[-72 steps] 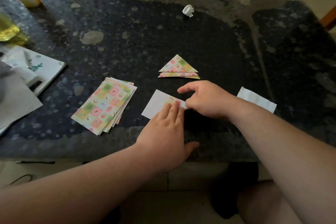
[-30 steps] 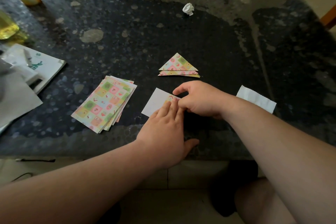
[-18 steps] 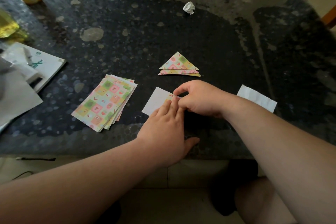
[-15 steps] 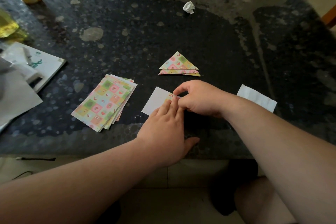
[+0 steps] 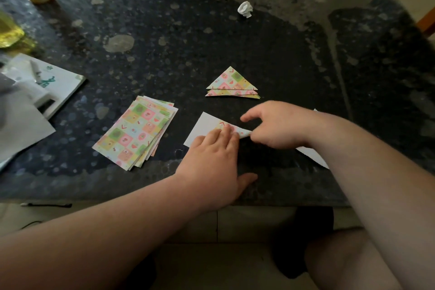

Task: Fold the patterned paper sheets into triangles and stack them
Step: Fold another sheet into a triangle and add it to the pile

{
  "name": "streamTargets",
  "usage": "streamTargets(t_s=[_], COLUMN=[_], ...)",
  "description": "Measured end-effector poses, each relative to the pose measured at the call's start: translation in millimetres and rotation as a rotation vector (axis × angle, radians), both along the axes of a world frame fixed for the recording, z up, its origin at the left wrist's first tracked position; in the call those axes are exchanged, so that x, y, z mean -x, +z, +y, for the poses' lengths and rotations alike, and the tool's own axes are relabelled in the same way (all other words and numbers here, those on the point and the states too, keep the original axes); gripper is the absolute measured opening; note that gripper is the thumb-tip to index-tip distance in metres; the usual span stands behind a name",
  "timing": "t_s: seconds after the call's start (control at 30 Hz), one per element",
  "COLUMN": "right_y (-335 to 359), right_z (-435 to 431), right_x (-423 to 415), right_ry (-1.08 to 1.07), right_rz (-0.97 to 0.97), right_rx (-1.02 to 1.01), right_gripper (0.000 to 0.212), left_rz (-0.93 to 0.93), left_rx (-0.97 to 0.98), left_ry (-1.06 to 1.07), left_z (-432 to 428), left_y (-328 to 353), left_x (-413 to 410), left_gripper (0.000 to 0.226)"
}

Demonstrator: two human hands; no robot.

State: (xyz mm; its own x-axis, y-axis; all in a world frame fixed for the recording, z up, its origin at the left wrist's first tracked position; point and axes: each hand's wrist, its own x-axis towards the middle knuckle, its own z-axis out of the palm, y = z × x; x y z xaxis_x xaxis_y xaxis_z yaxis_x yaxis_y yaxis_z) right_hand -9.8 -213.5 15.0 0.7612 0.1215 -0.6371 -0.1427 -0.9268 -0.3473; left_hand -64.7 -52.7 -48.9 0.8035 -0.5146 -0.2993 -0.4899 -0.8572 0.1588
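While on the half-folded sheet [image 5: 203, 126], left hand [image 5: 211, 160] flat, right hand [image 5: 276, 126] in a pinch round its flap [image 5: 242, 132].

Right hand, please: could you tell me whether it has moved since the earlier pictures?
Yes. The right hand has slid slightly rightward: its index fingertip was in line with the middle of the folded triangle stack, now with its right half.

Your two forearms [image 5: 106, 238] bare from wrist to the view's edge, your left hand [image 5: 211, 165] and right hand [image 5: 280, 125] bare as well, fingers [image 5: 226, 135] short and rounded, your bare knee [image 5: 341, 261] low on the right, a dark blur [image 5: 313, 226] beside it, perhaps footwear, too dim to tell
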Motion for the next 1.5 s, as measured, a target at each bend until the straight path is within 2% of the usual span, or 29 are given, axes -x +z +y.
streamTargets(t_s=[0.13,0.37,0.63,1.07,1.2,1.3,1.4,1.5], right_y=[6,-1,-13,-21,-16,-14,-19,-22], right_z=[-2,11,22,10,3,-11,-18,-22], right_x=[16,39,53,52,46,29,19,16], right_ry=[0.150,0.314,0.371,0.320,0.243,0.047,-0.161,-0.249], right_rz=[0.077,0.083,0.088,0.127,0.061,-0.052,0.018,0.031], right_rx=[0.185,0.260,0.328,0.367,0.305,0.144,-0.093,-0.184], right_gripper=[0.078,0.094,0.096,0.100,0.095,0.077,0.061,0.055], left_rz=[-0.002,0.000,0.006,-0.014,-0.025,-0.019,-0.004,-0.007], left_rx=[-0.018,-0.034,-0.076,-0.090,-0.096,-0.099,-0.109,-0.108], left_ry=[0.010,0.022,0.015,0.013,0.019,0.017,0.008,0.017], left_z=[2,-2,1,-4,-5,-7,-7,-7], left_y=[2,2,-1,-2,-3,-3,-4,-4], left_x=[-1,1,5,7,8,8,9,9], left_gripper=[0.096,0.098,0.090,0.086,0.088,0.086,0.084,0.084])
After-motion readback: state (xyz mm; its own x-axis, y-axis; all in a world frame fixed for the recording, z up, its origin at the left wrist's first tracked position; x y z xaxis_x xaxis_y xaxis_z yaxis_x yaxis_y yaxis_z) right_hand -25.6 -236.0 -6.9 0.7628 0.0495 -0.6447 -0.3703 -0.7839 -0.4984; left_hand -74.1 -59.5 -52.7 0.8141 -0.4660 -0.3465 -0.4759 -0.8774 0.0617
